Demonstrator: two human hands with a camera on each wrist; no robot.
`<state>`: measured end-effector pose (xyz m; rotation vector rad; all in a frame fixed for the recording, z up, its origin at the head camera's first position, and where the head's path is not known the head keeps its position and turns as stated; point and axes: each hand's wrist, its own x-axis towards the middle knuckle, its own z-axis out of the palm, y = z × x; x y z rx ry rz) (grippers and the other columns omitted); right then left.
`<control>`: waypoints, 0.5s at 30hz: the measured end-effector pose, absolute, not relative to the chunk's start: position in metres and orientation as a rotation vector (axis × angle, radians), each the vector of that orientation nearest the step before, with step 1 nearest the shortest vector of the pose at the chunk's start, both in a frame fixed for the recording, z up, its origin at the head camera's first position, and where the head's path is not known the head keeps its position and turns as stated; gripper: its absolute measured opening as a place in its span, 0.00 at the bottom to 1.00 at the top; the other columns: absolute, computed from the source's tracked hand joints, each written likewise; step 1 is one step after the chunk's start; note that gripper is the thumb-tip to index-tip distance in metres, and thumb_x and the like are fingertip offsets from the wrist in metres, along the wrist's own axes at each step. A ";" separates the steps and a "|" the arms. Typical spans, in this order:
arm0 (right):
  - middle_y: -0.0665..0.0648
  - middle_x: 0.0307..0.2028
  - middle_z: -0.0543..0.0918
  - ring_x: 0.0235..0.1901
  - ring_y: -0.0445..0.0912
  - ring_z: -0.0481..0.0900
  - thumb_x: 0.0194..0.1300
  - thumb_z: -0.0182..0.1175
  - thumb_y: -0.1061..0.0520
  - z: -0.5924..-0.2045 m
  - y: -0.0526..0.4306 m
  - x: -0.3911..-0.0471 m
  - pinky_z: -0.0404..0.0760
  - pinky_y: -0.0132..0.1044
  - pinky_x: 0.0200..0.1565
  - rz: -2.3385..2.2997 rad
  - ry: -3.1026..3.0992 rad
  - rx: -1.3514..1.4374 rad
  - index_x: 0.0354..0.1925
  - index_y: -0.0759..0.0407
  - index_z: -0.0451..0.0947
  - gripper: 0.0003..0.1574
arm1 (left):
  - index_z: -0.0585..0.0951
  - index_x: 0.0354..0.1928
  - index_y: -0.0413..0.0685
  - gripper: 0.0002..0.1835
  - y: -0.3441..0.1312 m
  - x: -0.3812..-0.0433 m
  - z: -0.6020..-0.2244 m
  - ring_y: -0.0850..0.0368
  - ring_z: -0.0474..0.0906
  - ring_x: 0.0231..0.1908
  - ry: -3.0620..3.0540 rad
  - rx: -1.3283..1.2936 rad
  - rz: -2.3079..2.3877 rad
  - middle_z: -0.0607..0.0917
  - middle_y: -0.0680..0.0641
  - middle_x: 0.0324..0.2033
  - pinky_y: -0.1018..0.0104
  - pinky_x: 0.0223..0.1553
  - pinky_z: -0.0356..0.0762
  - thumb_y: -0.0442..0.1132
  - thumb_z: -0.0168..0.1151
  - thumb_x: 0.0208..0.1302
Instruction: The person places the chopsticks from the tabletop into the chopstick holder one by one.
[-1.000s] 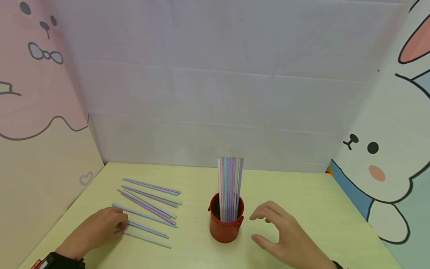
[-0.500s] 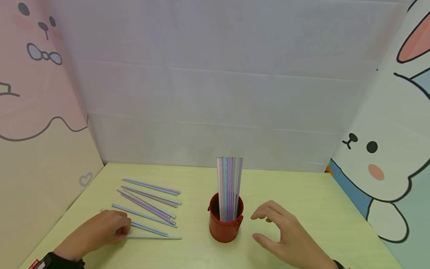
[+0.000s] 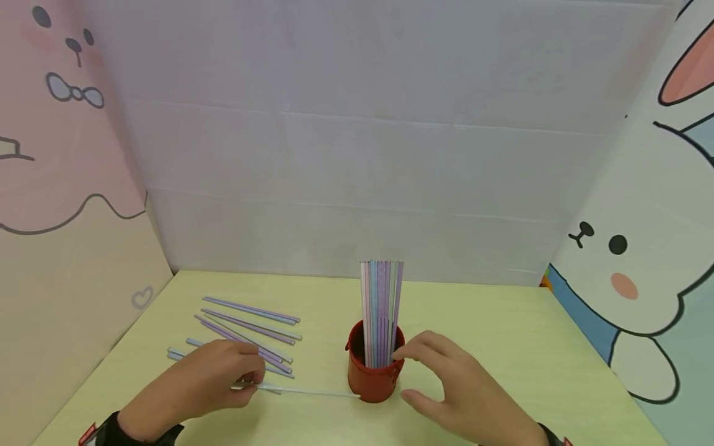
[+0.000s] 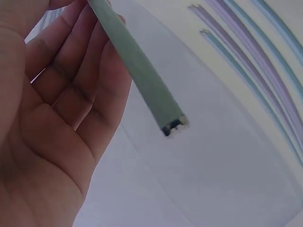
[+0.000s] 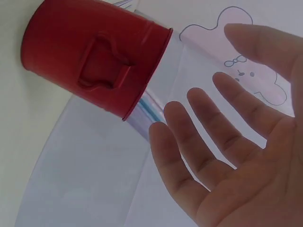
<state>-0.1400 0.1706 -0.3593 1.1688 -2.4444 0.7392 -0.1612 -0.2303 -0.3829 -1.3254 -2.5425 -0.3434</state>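
Note:
My left hand (image 3: 203, 381) pinches a pale green straw-like stick (image 3: 312, 391) between thumb and fingers, low over the table. The stick points right, its far end at the lower side of a small red bucket (image 3: 368, 385); whether they touch I cannot tell. In the left wrist view the green stick (image 4: 142, 71) shows a notched end. Purple, blue, pink and whitish sticks (image 3: 382, 297) stand upright in the bucket. With fingers spread and relaxed, my right hand (image 3: 460, 390) is beside the bucket's right rim, holding nothing. In the right wrist view the bucket (image 5: 94, 52) shows its side handle.
Several purple, blue and pale sticks (image 3: 251, 310) lie fanned out on the left of the light yellow table (image 3: 491, 322). My left hand partly covers the nearest ones. A white backdrop (image 3: 346, 155) and cartoon-printed side panels (image 3: 641, 291) enclose the table.
My left hand has lifted the green stick from the pile and moved right with it, levelling it toward the bucket. My right hand has shifted slightly left, closer to the bucket.

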 end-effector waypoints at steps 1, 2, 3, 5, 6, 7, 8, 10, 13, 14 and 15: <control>0.38 0.50 0.72 0.48 0.35 0.71 0.56 0.69 0.51 -0.358 0.167 -0.139 0.77 0.31 0.48 0.739 -2.461 1.167 0.56 0.35 0.69 0.31 | 0.74 0.27 0.64 0.14 -0.223 -0.161 -0.379 0.73 0.63 0.24 -2.534 -1.339 -0.346 0.68 0.67 0.25 0.81 0.24 0.63 0.35 0.68 0.46; 0.38 0.50 0.72 0.48 0.35 0.71 0.57 0.69 0.50 -0.356 0.163 -0.139 0.77 0.31 0.47 0.742 -2.465 1.174 0.55 0.35 0.69 0.30 | 0.74 0.27 0.64 0.14 -0.215 -0.160 -0.376 0.73 0.63 0.25 -2.528 -1.353 -0.348 0.68 0.67 0.25 0.81 0.25 0.64 0.35 0.68 0.47; 0.38 0.50 0.71 0.47 0.34 0.70 0.57 0.68 0.50 -0.355 0.160 -0.138 0.77 0.30 0.47 0.744 -2.468 1.182 0.55 0.36 0.70 0.29 | 0.75 0.27 0.63 0.13 -0.208 -0.160 -0.372 0.73 0.63 0.25 -2.527 -1.366 -0.347 0.68 0.67 0.25 0.82 0.25 0.64 0.36 0.68 0.47; 0.38 0.49 0.71 0.46 0.34 0.70 0.58 0.68 0.50 -0.352 0.152 -0.137 0.76 0.29 0.45 0.741 -2.454 1.203 0.53 0.37 0.71 0.26 | 0.76 0.28 0.63 0.12 -0.193 -0.160 -0.365 0.73 0.63 0.25 -2.536 -1.389 -0.352 0.69 0.67 0.25 0.82 0.26 0.64 0.36 0.67 0.48; 0.38 0.48 0.72 0.46 0.34 0.70 0.58 0.68 0.50 -0.350 0.148 -0.137 0.76 0.28 0.44 0.733 -2.438 1.217 0.52 0.38 0.72 0.24 | 0.76 0.28 0.63 0.11 -0.185 -0.160 -0.362 0.73 0.64 0.25 -2.547 -1.398 -0.354 0.69 0.66 0.25 0.81 0.26 0.65 0.37 0.67 0.49; 0.39 0.47 0.72 0.45 0.33 0.69 0.59 0.67 0.49 -0.349 0.145 -0.137 0.75 0.26 0.43 0.727 -2.428 1.230 0.51 0.39 0.73 0.22 | 0.77 0.28 0.63 0.10 -0.178 -0.160 -0.359 0.73 0.64 0.25 -2.560 -1.403 -0.358 0.69 0.66 0.25 0.81 0.27 0.66 0.37 0.67 0.49; 0.39 0.46 0.72 0.44 0.33 0.69 0.59 0.67 0.50 -0.347 0.141 -0.137 0.75 0.26 0.42 0.712 -2.411 1.248 0.49 0.41 0.74 0.20 | 0.77 0.28 0.62 0.10 -0.170 -0.161 -0.358 0.74 0.64 0.25 -2.572 -1.409 -0.361 0.69 0.66 0.25 0.81 0.27 0.67 0.37 0.67 0.50; 0.40 0.44 0.73 0.42 0.34 0.69 0.57 0.68 0.51 -0.344 0.134 -0.138 0.74 0.25 0.41 0.681 -2.390 1.267 0.46 0.44 0.76 0.18 | 0.77 0.28 0.62 0.09 -0.157 -0.163 -0.354 0.73 0.65 0.25 -2.596 -1.420 -0.370 0.70 0.66 0.24 0.81 0.27 0.67 0.37 0.67 0.51; 0.39 0.38 0.72 0.37 0.33 0.69 0.54 0.70 0.53 -0.342 0.124 -0.139 0.74 0.24 0.37 0.624 -2.397 1.253 0.39 0.46 0.77 0.14 | 0.77 0.27 0.61 0.09 -0.139 -0.166 -0.352 0.73 0.64 0.25 -2.593 -1.428 -0.372 0.70 0.65 0.24 0.81 0.27 0.66 0.38 0.68 0.51; 0.39 0.36 0.72 0.35 0.34 0.69 0.53 0.70 0.54 -0.341 0.121 -0.140 0.74 0.24 0.36 0.603 -2.400 1.243 0.37 0.47 0.78 0.13 | 0.77 0.27 0.61 0.09 -0.134 -0.167 -0.352 0.72 0.64 0.25 -2.585 -1.431 -0.377 0.70 0.65 0.23 0.81 0.26 0.66 0.38 0.68 0.51; 0.39 0.35 0.72 0.34 0.34 0.68 0.53 0.70 0.54 -0.341 0.118 -0.141 0.73 0.24 0.35 0.584 -2.411 1.228 0.36 0.47 0.78 0.12 | 0.77 0.27 0.61 0.09 -0.129 -0.168 -0.352 0.72 0.64 0.24 -2.579 -1.433 -0.390 0.69 0.65 0.23 0.81 0.26 0.65 0.38 0.68 0.51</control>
